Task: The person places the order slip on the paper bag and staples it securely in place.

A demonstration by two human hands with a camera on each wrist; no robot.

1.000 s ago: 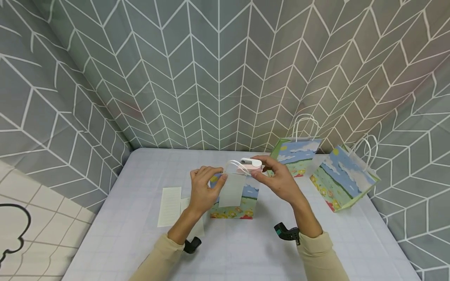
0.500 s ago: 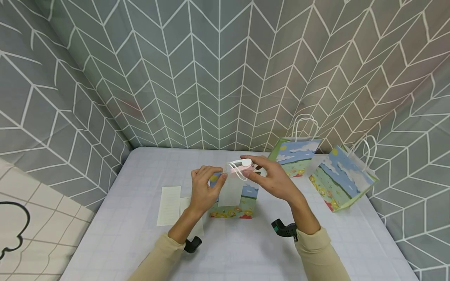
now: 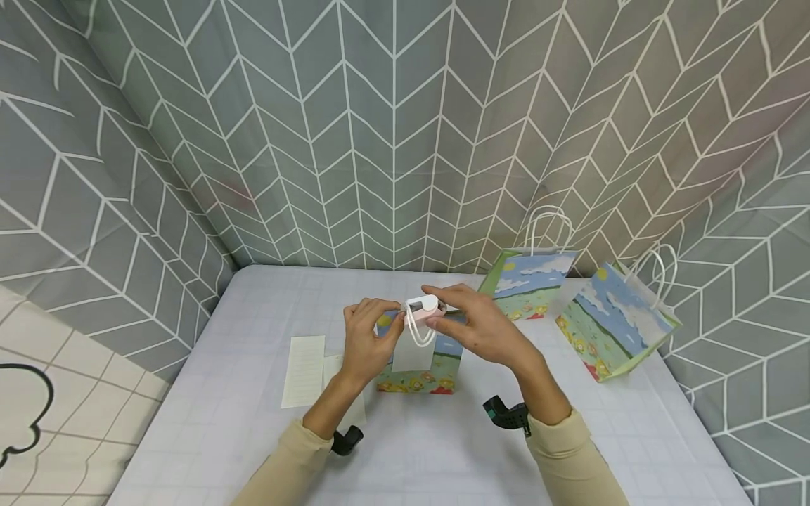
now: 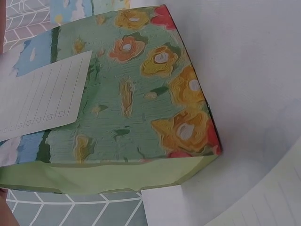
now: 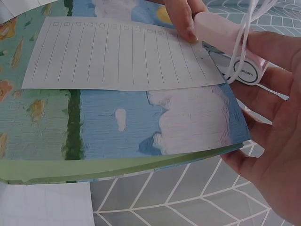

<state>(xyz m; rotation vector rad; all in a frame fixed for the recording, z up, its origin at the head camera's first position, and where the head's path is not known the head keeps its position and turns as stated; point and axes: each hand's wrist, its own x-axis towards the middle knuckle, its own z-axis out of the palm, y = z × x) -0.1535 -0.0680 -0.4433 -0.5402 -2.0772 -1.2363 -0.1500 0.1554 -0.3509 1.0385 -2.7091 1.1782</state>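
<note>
A paper gift bag (image 3: 447,372) with a painted meadow and sky stands in the middle of the table. Against its front lies a lined paper slip with checkboxes (image 5: 117,56), its end at the bag's top edge. My left hand (image 3: 368,343) pinches the slip and bag at that edge, left of centre. My right hand (image 3: 486,329) grips a small pink-and-white stapler (image 5: 217,32) between thumb and fingers, at the top edge beside the left fingertips. The bag's white cord handle (image 3: 418,339) hangs forward over the stapler and slip.
Two similar gift bags stand at the right, one at the back (image 3: 531,281) and one nearer the side edge (image 3: 623,320). Lined paper slips (image 3: 305,372) lie left of the middle bag, partly under the left forearm. A patterned curtain (image 3: 392,140) rises behind the table.
My right hand has moved left with the stapler, from the bag's top right toward the left fingertips. The cord handle has flopped forward and down. The left hand has stayed put.
</note>
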